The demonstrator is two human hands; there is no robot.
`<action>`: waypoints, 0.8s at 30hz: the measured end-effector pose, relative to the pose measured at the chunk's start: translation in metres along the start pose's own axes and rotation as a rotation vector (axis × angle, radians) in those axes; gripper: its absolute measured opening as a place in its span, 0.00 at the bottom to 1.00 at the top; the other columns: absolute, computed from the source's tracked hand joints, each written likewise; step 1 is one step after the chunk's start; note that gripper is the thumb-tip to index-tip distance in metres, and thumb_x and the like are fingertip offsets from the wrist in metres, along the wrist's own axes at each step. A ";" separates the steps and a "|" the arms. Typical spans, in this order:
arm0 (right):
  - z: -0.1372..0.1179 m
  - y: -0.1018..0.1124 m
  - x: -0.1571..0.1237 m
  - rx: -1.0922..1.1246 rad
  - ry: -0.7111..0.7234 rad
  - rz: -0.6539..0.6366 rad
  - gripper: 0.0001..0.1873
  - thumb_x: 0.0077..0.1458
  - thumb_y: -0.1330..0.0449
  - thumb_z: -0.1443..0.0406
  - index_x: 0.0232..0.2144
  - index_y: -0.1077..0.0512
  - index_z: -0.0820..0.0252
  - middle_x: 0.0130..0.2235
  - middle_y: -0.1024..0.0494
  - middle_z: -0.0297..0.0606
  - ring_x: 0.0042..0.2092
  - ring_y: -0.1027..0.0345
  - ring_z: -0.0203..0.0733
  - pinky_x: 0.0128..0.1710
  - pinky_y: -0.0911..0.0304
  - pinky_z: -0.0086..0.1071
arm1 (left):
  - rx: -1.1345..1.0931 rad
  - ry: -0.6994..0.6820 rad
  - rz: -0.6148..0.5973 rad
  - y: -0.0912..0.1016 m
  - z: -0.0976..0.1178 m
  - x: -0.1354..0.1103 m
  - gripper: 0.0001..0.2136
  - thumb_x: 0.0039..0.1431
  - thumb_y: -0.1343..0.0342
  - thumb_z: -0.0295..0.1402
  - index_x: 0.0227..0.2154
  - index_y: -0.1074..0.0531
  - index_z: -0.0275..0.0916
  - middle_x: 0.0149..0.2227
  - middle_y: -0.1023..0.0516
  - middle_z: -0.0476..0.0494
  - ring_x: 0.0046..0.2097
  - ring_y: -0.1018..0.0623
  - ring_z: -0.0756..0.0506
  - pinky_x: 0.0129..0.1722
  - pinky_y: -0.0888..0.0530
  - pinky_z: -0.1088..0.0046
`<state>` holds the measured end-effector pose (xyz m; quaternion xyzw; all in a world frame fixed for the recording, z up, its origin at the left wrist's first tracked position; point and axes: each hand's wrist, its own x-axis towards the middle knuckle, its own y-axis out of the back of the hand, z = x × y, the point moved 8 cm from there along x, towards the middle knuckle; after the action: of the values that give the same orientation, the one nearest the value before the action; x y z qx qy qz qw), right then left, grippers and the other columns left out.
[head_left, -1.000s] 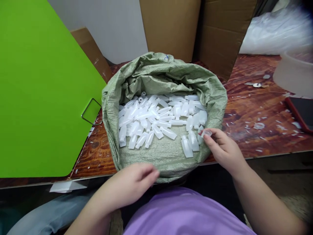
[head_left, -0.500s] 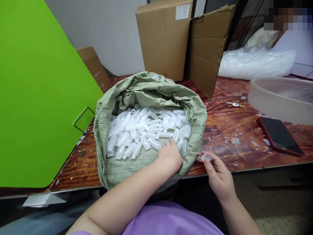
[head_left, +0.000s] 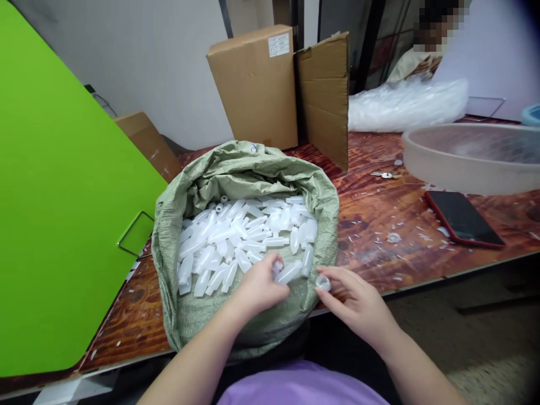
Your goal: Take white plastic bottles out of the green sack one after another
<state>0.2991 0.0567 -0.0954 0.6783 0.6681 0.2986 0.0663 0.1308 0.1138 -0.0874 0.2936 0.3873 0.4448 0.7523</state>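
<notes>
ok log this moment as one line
left hand: holds small bottle over sack | right hand: pinches clear cap | phone on table

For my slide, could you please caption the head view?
Left hand lifts a small bottle from the green sack; right hand pinches a clear cap.

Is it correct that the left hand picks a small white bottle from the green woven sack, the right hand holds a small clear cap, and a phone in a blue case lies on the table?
Not quite: the case is red, not blue, as the head view shows. The phone lies on the table. The rest holds: the left hand grips a small white bottle in the green woven sack, and the right hand holds a small clear cap.
</notes>
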 end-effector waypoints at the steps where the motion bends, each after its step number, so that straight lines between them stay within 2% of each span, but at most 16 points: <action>1: -0.006 -0.006 0.003 -0.047 0.011 -0.065 0.12 0.55 0.44 0.60 0.42 0.31 0.57 0.41 0.25 0.43 0.40 0.28 0.45 0.39 0.30 0.37 | -0.151 0.000 -0.033 -0.001 -0.006 -0.007 0.14 0.41 0.47 0.28 0.35 0.38 0.42 0.24 0.33 0.54 0.25 0.31 0.49 0.22 0.37 0.77; 4: -0.021 -0.023 0.011 -0.174 0.041 -0.206 0.12 0.56 0.45 0.62 0.42 0.30 0.58 0.39 0.24 0.43 0.40 0.29 0.47 0.39 0.31 0.39 | -0.546 0.013 -0.102 -0.004 -0.020 -0.027 0.13 0.39 0.43 0.27 0.32 0.37 0.39 0.24 0.35 0.56 0.24 0.35 0.52 0.22 0.39 0.78; 8: -0.046 -0.047 0.017 -0.206 0.184 -0.331 0.11 0.54 0.44 0.68 0.41 0.30 0.58 0.37 0.23 0.41 0.40 0.30 0.46 0.40 0.33 0.40 | -0.670 0.057 -0.146 -0.006 -0.037 -0.046 0.14 0.40 0.38 0.29 0.31 0.35 0.37 0.23 0.35 0.56 0.25 0.36 0.53 0.24 0.41 0.78; 11: -0.063 -0.055 0.018 -0.132 0.253 -0.364 0.13 0.56 0.44 0.65 0.44 0.30 0.57 0.36 0.24 0.41 0.40 0.31 0.44 0.40 0.34 0.38 | -0.819 0.089 -0.189 -0.005 -0.051 -0.055 0.17 0.37 0.34 0.31 0.30 0.35 0.37 0.24 0.30 0.54 0.26 0.33 0.53 0.26 0.39 0.78; 14: -0.068 -0.056 0.021 -0.027 0.214 -0.367 0.15 0.58 0.45 0.61 0.47 0.32 0.55 0.37 0.25 0.41 0.40 0.31 0.43 0.41 0.35 0.35 | -0.992 0.075 -0.313 -0.008 -0.060 -0.062 0.18 0.37 0.32 0.32 0.31 0.34 0.36 0.28 0.23 0.47 0.28 0.28 0.51 0.29 0.35 0.78; 17: -0.069 -0.059 0.023 0.080 0.143 -0.368 0.14 0.58 0.47 0.62 0.47 0.33 0.55 0.41 0.26 0.40 0.43 0.31 0.42 0.42 0.36 0.33 | -1.171 0.049 -0.420 -0.012 -0.064 -0.067 0.20 0.38 0.32 0.36 0.34 0.32 0.35 0.27 0.21 0.42 0.22 0.29 0.53 0.21 0.38 0.80; 20: -0.073 -0.062 0.026 0.146 0.116 -0.344 0.13 0.56 0.45 0.64 0.45 0.33 0.56 0.39 0.27 0.39 0.41 0.33 0.40 0.41 0.37 0.31 | -1.307 0.034 -0.460 -0.014 -0.065 -0.068 0.22 0.37 0.32 0.39 0.36 0.30 0.34 0.24 0.21 0.42 0.18 0.32 0.53 0.16 0.41 0.81; 22: -0.076 -0.065 0.028 0.188 0.112 -0.326 0.12 0.54 0.46 0.67 0.42 0.33 0.57 0.36 0.29 0.38 0.39 0.34 0.40 0.40 0.38 0.31 | -1.303 0.032 -0.453 -0.015 -0.065 -0.067 0.21 0.37 0.32 0.38 0.35 0.29 0.34 0.24 0.21 0.42 0.18 0.32 0.53 0.15 0.40 0.81; 24: -0.073 -0.069 0.030 0.267 0.043 -0.315 0.07 0.53 0.49 0.69 0.35 0.34 0.57 0.32 0.31 0.35 0.35 0.36 0.38 0.37 0.40 0.31 | -1.233 0.041 -0.412 -0.015 -0.067 -0.067 0.19 0.38 0.33 0.37 0.33 0.28 0.33 0.24 0.21 0.42 0.19 0.31 0.53 0.17 0.39 0.82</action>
<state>0.2011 0.0695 -0.0607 0.5618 0.8008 0.2076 0.0073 0.0604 0.0542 -0.1129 -0.2812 0.1236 0.4376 0.8451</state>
